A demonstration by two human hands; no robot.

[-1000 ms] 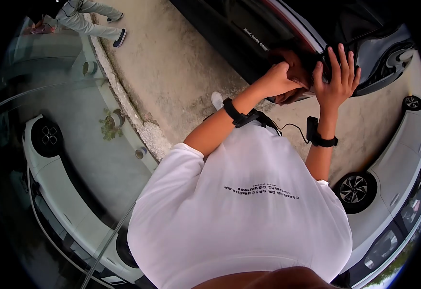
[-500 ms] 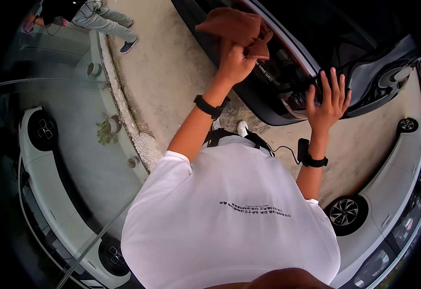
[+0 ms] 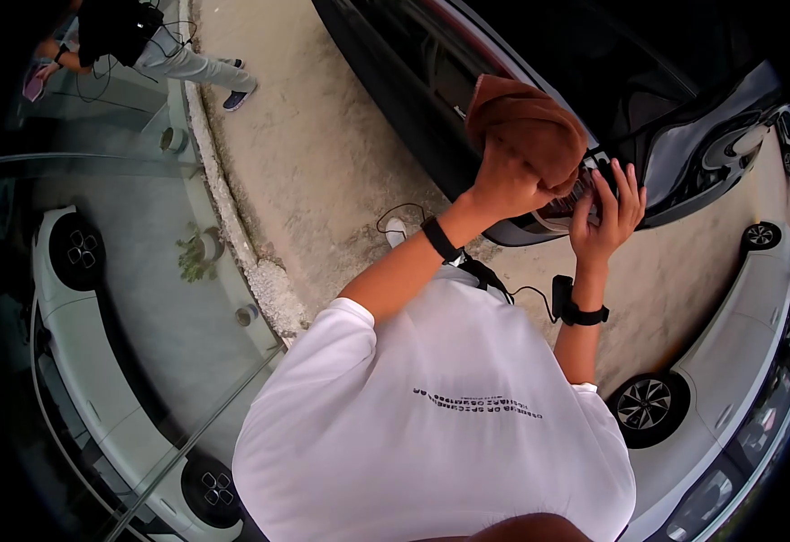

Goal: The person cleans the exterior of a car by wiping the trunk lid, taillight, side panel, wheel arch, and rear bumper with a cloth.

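Where the brown cloth (image 3: pixel 535 126) is: bunched in the left hand (image 3: pixel 508 185), by the back of the dark car (image 3: pixel 395 99).
Left hand: fingers clenched on the cloth; whether cloth meets car, I cannot tell.
Right hand (image 3: pixel 610 212): fingers a little apart, at the car's edge just beside the lamp (image 3: pixel 556 213).
White car (image 3: pixel 738 379): to the right, well apart from both hands.

Soft, even daylight | reflections on dark car (image 3: pixel 630 99) | fisheye bending toward edges | corners black
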